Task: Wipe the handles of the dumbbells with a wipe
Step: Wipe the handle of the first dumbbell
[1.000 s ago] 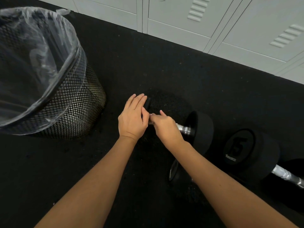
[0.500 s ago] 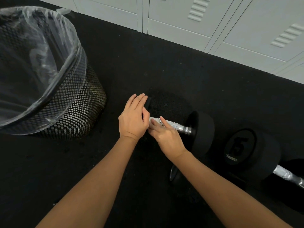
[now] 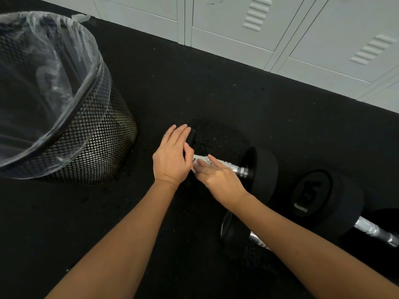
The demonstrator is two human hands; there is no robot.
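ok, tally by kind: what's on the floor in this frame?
Dumbbells: 3, one being wiped, one marked 15, one partly hidden under the right forearm
Mesh bin with clear liner: 1
Wipe, on the handle under the right hand: 1, mostly hidden
Total: 5

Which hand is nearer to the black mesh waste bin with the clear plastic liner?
Left. The left hand rests beside the black mesh waste bin; the right hand lies farther away, on the dumbbell's metal handle.

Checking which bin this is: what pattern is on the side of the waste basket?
A black metal mesh waste basket, seen in the head view.
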